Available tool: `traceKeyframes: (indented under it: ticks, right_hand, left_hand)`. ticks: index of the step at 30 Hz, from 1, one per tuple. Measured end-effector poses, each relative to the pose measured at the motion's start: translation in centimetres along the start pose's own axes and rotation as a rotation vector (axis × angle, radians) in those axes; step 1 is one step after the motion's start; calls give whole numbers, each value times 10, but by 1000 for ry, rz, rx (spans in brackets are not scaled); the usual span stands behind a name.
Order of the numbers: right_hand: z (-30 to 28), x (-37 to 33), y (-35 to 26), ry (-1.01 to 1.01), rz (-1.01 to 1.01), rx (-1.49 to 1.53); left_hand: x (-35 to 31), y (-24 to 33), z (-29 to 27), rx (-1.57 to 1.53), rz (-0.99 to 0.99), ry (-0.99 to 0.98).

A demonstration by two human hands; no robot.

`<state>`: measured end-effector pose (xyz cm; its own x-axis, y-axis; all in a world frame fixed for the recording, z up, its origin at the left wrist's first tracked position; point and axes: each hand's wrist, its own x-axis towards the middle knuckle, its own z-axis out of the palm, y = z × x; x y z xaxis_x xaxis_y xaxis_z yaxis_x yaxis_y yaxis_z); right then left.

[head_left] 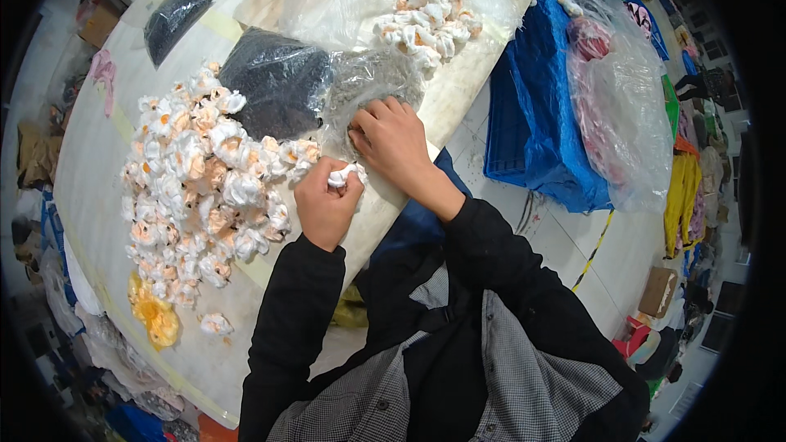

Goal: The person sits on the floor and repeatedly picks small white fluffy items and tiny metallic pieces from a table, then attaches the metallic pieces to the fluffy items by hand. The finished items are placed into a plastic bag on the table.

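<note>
My left hand [326,205] is closed, with a small white ruffled fabric piece [347,174] pinched between thumb and forefinger. My right hand [396,143] lies on a clear plastic bag [372,75] of greyish, fluffy-looking stuff. Its fingers curl down at the bag's near side, so whatever is in their grip is hidden. To the left of my hands spreads a big pile of white and peach ruffled pieces [205,176] with orange bits. Directly beyond my left hand rests a clear bag of black material [274,82].
The pale table [90,188] carries a smaller black-filled bag [176,23], a yellow crumpled piece [153,311], a lone white piece [216,324] and a second white heap [430,20] under plastic. Right of the table edge stands a blue-lined bin [528,106] with clear plastic over it.
</note>
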<state>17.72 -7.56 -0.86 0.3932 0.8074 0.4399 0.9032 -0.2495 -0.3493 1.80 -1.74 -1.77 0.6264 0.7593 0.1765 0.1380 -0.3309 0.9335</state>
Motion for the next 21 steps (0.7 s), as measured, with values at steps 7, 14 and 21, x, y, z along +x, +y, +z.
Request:
traceKeyframes:
  ticks: [7, 14, 21]
  right_hand:
    - [-9, -2, 1, 82, 46, 289]
    - [-36, -17, -12, -84, 413, 846]
    - [-42, -17, -3, -310, 515, 1194]
  left_hand:
    - [1, 5, -7, 87, -11, -12]
    - [2, 8, -8, 94, 14, -7]
    - [1, 5, -7, 73, -23, -27]
